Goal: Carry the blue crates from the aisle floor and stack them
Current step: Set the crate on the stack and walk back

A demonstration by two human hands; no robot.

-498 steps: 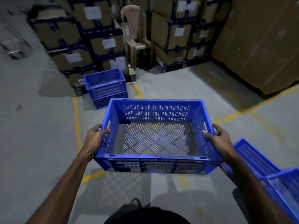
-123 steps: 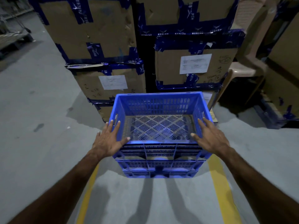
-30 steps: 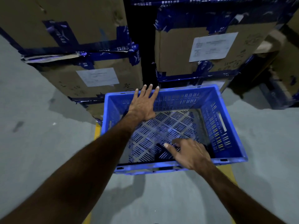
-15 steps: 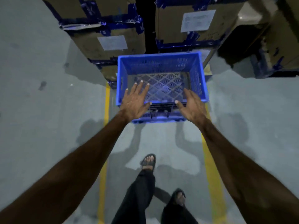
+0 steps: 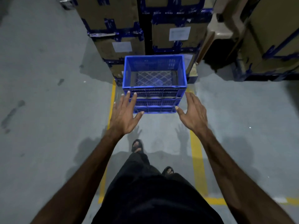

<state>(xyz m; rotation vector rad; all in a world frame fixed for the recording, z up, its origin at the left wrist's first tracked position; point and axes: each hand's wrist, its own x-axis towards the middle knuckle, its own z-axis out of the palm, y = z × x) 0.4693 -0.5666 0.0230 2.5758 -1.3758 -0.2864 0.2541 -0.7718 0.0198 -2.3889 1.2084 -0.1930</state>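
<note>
A stack of blue crates [image 5: 154,92] stands on the grey floor in front of taped cardboard boxes; the top crate is empty, its lattice bottom showing. My left hand [image 5: 124,115] hovers in front of the stack's lower left corner with fingers spread, holding nothing. My right hand [image 5: 193,113] hovers by the lower right corner, fingers straight, holding nothing. Both hands are nearer to me than the stack and apart from it.
Stacked cardboard boxes [image 5: 119,34] with blue tape rise right behind the crates. A beige plastic chair [image 5: 226,28] stands to the right. Yellow floor lines [image 5: 196,159] run on either side of me. My legs and sandalled feet [image 5: 137,145] are below the hands.
I have stepped back from the stack, so it looks smaller and farther. Both hands have drawn back from the top crate's rim and now hover in front of the stack.
</note>
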